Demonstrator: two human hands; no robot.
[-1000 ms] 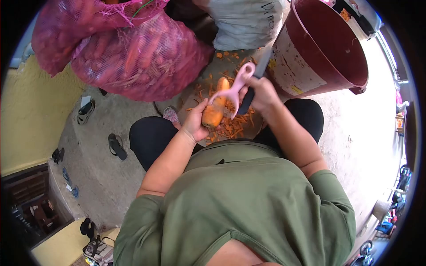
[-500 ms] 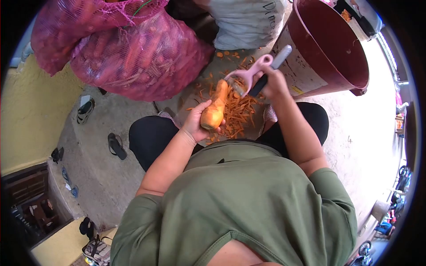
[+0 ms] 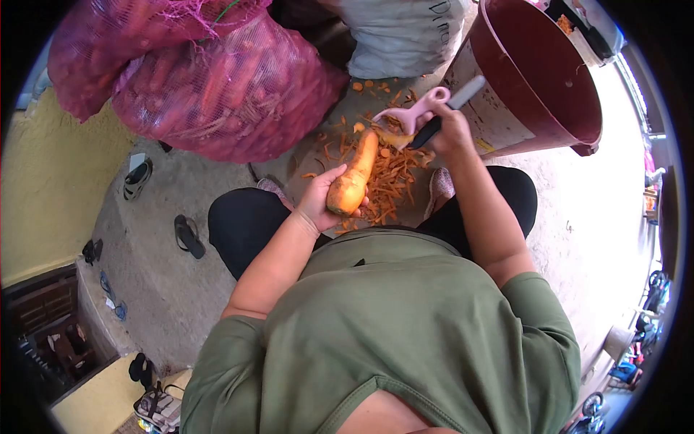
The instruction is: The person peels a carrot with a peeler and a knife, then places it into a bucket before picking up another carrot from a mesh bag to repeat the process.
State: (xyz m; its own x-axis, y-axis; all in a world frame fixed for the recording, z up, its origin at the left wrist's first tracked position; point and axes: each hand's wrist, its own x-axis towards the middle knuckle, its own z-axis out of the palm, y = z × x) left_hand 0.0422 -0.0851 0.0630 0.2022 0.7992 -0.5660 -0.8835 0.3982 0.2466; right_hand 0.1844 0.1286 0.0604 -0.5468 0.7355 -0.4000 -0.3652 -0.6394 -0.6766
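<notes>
My left hand [image 3: 322,197] is wrapped around the thick end of a peeled carrot [image 3: 352,179], whose thin end points up and away from me. My right hand [image 3: 450,130] grips a pink peeler [image 3: 416,114], its head just above and right of the carrot's tip. Held alongside it in the same hand is a black-and-grey tool [image 3: 466,92] that looks like a knife. Orange peelings [image 3: 394,181] are heaped on the floor below both hands, with a few cut carrot ends among them.
Pink mesh sacks of carrots [image 3: 238,94] stand at the far left, beside a white sack [image 3: 401,40]. A large dark red bucket [image 3: 499,108] stands at the far right. A loose slipper [image 3: 189,237] and other footwear lie on the concrete to the left, by a yellow wall [image 3: 58,188].
My right hand has shifted slightly right with the peeler and the black-and-grey tool, leaving a little more space from the carrot tip. The carrot has barely moved in my left hand.
</notes>
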